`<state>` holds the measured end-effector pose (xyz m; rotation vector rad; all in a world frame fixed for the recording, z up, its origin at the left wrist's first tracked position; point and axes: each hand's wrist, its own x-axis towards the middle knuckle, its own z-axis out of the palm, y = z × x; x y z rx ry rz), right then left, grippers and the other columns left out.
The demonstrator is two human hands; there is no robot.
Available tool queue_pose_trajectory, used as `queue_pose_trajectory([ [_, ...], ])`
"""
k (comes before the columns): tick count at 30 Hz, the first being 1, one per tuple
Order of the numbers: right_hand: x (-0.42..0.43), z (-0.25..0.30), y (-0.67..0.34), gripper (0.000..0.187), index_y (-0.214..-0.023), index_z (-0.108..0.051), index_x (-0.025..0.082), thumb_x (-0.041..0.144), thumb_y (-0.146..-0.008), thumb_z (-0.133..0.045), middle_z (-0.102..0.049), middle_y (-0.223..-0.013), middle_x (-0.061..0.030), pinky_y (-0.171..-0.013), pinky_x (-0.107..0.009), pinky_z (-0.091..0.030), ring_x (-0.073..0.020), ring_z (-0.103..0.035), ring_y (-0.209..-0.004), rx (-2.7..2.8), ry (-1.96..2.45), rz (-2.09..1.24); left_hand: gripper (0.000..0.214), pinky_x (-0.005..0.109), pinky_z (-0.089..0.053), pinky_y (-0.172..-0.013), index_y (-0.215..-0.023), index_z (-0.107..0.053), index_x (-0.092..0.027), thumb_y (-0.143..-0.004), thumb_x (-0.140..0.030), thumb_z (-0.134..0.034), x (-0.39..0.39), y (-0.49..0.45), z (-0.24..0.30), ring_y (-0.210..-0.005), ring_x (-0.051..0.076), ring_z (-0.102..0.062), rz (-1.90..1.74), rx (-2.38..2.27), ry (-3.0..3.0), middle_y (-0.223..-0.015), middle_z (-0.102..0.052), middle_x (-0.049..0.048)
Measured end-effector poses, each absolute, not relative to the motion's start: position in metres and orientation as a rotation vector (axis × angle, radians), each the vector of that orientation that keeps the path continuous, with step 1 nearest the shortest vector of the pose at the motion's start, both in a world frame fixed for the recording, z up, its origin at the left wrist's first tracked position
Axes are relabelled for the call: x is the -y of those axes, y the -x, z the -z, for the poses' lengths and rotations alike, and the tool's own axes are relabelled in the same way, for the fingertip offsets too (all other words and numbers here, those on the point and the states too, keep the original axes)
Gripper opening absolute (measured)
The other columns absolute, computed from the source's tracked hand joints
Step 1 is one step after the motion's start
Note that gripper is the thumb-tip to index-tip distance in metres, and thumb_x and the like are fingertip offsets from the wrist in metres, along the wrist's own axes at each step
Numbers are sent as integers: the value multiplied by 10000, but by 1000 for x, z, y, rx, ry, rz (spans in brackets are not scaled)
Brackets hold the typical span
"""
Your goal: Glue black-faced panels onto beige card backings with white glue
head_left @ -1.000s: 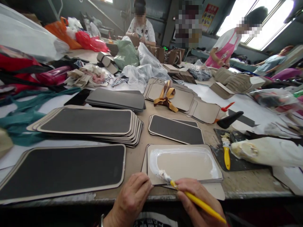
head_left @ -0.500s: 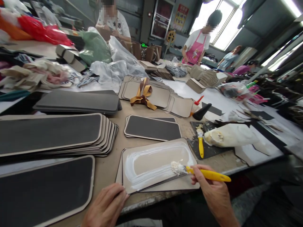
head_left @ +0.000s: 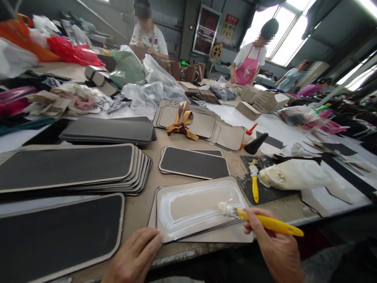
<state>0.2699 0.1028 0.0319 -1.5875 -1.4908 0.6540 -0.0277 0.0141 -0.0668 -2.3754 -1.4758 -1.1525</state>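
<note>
My right hand (head_left: 275,245) grips a yellow-handled brush (head_left: 266,222) whose glue-laden bristles rest on the near right part of a tan cardboard panel (head_left: 194,206). White glue rings the panel's border. My left hand (head_left: 135,255) lies with fingers flat at the panel's near left corner, pressing it to the table edge. More panels lie stacked beneath it.
Stacks of black-faced panels (head_left: 67,167) fill the left, a smaller stack (head_left: 194,162) lies just beyond. A second yellow brush (head_left: 255,184) and a white glue bag (head_left: 294,175) rest at right. A gold ribbon (head_left: 181,122) sits on tan panels. Other people work at the far tables.
The brush went from the panel's near left corner along the near edge to the right end, leaving a glue stripe. My view swung left to right. My left hand stayed at the corner.
</note>
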Motion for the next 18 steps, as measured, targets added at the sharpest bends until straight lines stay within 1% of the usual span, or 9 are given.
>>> queue_pose_trajectory([
  [3, -97, -26, -217, 265, -801, -626, 186, 446, -754, -634, -613, -602, -11, -499, -244, -532, -159, -603, -511, 1493, 1387, -960, 271, 254, -502, -827, -985, -634, -182, -902, -128, -382, -13, 25, 62, -939, 156, -571, 1128, 1527, 2410, -946, -619, 79],
  [5, -93, -19, -183, 255, -809, -614, 186, 439, -776, -621, -608, -592, -6, -501, -250, -533, -158, -603, -505, 1439, 1298, -1177, 275, 256, -505, -806, -958, -633, -170, -899, -116, -370, -13, 23, 60, -922, 156, -568, 1149, 1521, 2407, -928, -613, 83],
  [8, -90, -7, -155, 273, -806, -598, 185, 457, -785, -607, -592, -580, 2, -491, -254, -521, -150, -586, -487, 1349, 1262, -1330, 264, 258, -514, -776, -941, -627, -160, -889, -104, -375, -14, 21, 59, -893, 156, -571, 1189, 1525, 2371, -893, -614, 82],
  [10, -93, -2, -160, 289, -800, -597, 183, 470, -770, -616, -590, -583, 1, -481, -253, -514, -151, -580, -484, 1372, 1298, -1283, 261, 263, -517, -768, -943, -623, -154, -880, -88, -379, -15, 20, 57, -881, 157, -573, 1226, 1522, 2354, -883, -617, 82],
  [16, -114, -15, -219, 378, -797, -614, 182, 543, -688, -644, -615, -561, -18, -525, -258, -537, -184, -618, -521, 1465, 1642, -722, 260, 260, -523, -753, -924, -623, -141, -849, -42, -396, -18, 20, 43, -847, 154, -580, 1223, 1539, 2396, -860, -629, 80],
  [18, -115, -22, -219, 374, -781, -618, 182, 543, -688, -642, -615, -570, -21, -513, -255, -534, -180, -613, -515, 1468, 1618, -663, 260, 262, -524, -752, -920, -623, -138, -855, -48, -389, -19, 21, 40, -844, 155, -581, 1240, 1533, 2381, -856, -629, 83],
])
